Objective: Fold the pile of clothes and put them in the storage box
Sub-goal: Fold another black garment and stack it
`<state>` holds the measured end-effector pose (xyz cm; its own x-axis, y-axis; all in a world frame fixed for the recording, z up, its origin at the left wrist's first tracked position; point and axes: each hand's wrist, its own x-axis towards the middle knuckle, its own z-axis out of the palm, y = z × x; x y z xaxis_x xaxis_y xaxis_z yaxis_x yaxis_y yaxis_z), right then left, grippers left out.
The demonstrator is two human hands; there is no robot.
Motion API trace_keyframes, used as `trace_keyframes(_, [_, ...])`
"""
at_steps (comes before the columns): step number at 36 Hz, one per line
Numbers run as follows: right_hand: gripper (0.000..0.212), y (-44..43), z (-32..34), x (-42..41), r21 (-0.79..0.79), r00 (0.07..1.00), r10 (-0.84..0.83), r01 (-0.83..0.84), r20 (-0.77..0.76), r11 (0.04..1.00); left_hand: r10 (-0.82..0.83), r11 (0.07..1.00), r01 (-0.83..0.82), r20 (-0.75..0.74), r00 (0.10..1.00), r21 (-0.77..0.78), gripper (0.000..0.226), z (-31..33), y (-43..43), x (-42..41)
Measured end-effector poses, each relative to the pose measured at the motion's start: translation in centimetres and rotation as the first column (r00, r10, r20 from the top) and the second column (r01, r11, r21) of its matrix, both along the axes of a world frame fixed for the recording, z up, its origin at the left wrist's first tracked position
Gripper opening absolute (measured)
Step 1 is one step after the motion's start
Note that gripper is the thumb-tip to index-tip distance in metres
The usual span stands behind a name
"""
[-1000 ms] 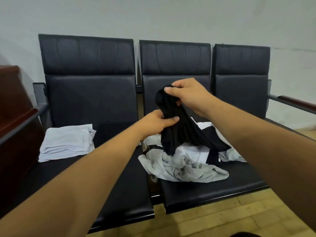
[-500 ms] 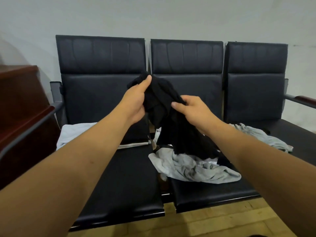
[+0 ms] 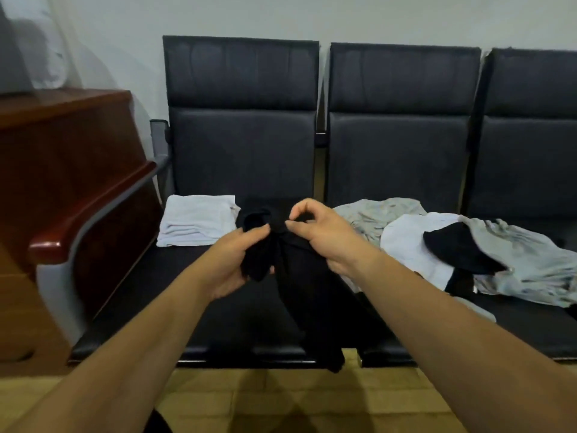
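Dim, flat indoor light w/ soft blur, wide-angle bending at edges.

The garment (image 3: 299, 276) is matt black cloth, thin and limp, hanging in soft creases. The seats (image 3: 243, 157) are covered in a black leather-like material, smooth with a dull sheen and stitched panels across the backs. The armrest (image 3: 93, 207) is reddish-brown wood under a glossy lacquer, set on a smooth grey frame (image 3: 59, 289) that looks like metal. The cabinet (image 3: 62, 145) is dark red polished wood. The towel (image 3: 196, 220) is white cloth, matt and slightly napped. The pile (image 3: 530, 264) mixes crumpled pale grey, smooth white and matt black cloth. The floor (image 3: 312, 398) shows yellowish wood-look boards with a low sheen. The wall (image 3: 281, 17) is smooth, matt white.
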<state>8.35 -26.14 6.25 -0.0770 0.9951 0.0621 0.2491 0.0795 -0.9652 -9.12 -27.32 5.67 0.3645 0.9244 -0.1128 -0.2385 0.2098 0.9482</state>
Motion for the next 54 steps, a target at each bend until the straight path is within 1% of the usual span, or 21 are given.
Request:
trace_keyframes(1, [0.006,0.0,-0.6,-0.6,-0.001,1.0,0.027,-0.027,0.013,1.0,0.004,1.0,-0.003,-0.032,0.999,0.028,0.029,-0.3,0.0,-0.2])
trace_keyframes(5, [0.048,-0.4,-2.2,-1.9,-0.057,0.989,0.129,-0.125,0.073,0.991,0.05,0.992,-0.03,-0.166,0.985,0.122,0.022,-0.9,0.4,-0.6])
trace_keyframes(8, [0.043,-0.3,-2.7,-1.7,0.02,0.953,0.148,-0.159,0.266,0.987,0.022,0.987,0.018,-0.248,0.968,0.157,0.022,-1.8,0.6,-1.0])
trace_keyframes(11, [0.044,0.7,-3.3,-1.0,0.057,0.963,0.109,-0.126,0.247,0.99,-0.03,0.988,0.064,-0.235,0.972,0.14,0.026,-2.1,1.2,-1.4])
trace_keyframes(16, [0.046,1.6,-3.4,-0.5,0.031,0.997,0.017,-0.019,0.069,0.999,-0.01,0.999,0.018,-0.181,0.983,0.04,0.029,-2.4,3.2,-2.4])
trace_keyframes(20, [0.078,2.3,-3.2,-0.1,-0.028,0.997,-0.019,0.016,-0.081,0.999,0.018,0.999,-0.026,-0.161,0.987,-0.048,0.027,-2.8,4.3,-3.4])
trace_keyframes(22, [0.067,1.9,-2.8,-0.2,-0.071,0.977,-0.057,0.043,-0.206,0.997,0.014,0.998,-0.023,-0.132,0.991,-0.067,0.028,-2.9,4.4,-3.9])
trace_keyframes(24, [0.044,2.2,-2.8,0.2,-0.172,0.903,-0.108,0.038,-0.415,0.984,0.045,0.993,-0.051,-0.054,0.998,-0.102,0.027,-2.8,4.3,-4.4])
trace_keyframes(26, [0.039,2.4,-2.6,0.9,-0.294,0.759,-0.175,-0.023,-0.627,0.956,0.098,0.983,-0.092,0.027,0.995,-0.16,0.029,-2.8,4.4,-5.0])
trace_keyframes(28, [0.038,2.6,-2.6,1.6,-0.368,0.66,-0.254,-0.037,-0.707,0.929,0.15,0.97,-0.13,0.086,0.985,-0.208,0.028,-2.7,4.4,-5.6])
trace_keyframes(30, [0.038,2.7,-2.8,2.1,-0.413,0.623,-0.307,-0.028,-0.719,0.91,0.202,0.954,-0.164,0.132,0.971,-0.251,0.025,-2.5,4.4,-5.9])
trace_keyframes(32, [0.044,2.6,-3.0,2.4,-0.424,0.64,-0.301,-0.043,-0.707,0.905,0.239,0.942,-0.194,0.143,0.961,-0.273,0.024,-2.4,4.3,-6.1])
trace_keyframes(34, [0.058,2.4,-2.8,2.4,-0.383,0.725,-0.184,-0.118,-0.663,0.916,0.281,0.928,-0.241,0.109,0.954,-0.285,0.024,-2.7,4.4,-6.4])
trace_keyframes(37, [0.087,2.7,-3.0,2.9,-0.352,0.955,0.023,-0.131,-0.296,0.927,0.322,0.902,-0.282,0.074,0.944,-0.327,0.022,-2.9,4.6,-7.0])
trace_keyframes(38, [0.086,3.1,-3.4,3.4,-0.337,0.987,0.057,-0.105,-0.151,0.935,0.321,0.903,-0.274,0.096,0.942,-0.331,0.023,-2.8,4.5,-7.2])
trace_keyframes(41, [0.041,3.5,-4.4,4.2,-0.244,0.992,0.01,0.02,0.123,0.97,0.224,0.944,-0.175,0.156,0.962,-0.279,0.034,-2.4,4.3,-7.8])
trace_keyframes(43, [0.019,3.4,-4.2,4.5,-0.149,0.986,-0.133,0.146,0.098,0.978,0.118,0.981,-0.111,0.034,0.992,-0.161,0.029,-2.2,4.0,-8.0])
trace_keyframes(46, [0.014,3.4,-3.6,5.4,-0.145,0.929,-0.305,0.279,-0.21,0.949,0.114,0.991,-0.129,-0.246,0.963,-0.044,0.032,-2.2,4.0,-8.4])
trace_keyframes(48, [0.02,3.5,-3.1,6.2,-0.169,0.884,-0.338,0.297,-0.322,0.94,0.188,0.981,-0.195,-0.402,0.896,0.023,0.028,-2.2,4.2,-9.0])
trace_keyframes(51, [0.02,3.5,-1.8,7.3,-0.183,0.809,-0.4,0.356,-0.43,0.916,0.303,0.953,-0.245,-0.634,0.711,0.18,0.019,-1.1,4.1,-9.5])
trace_keyframes(54, [0.02,3.4,0.7,7.8,-0.171,0.744,-0.414,0.384,-0.524,0.907,0.43,0.903,-0.322,-0.589,0.684,0.285,0.028,1.0,4.4,-9.8])
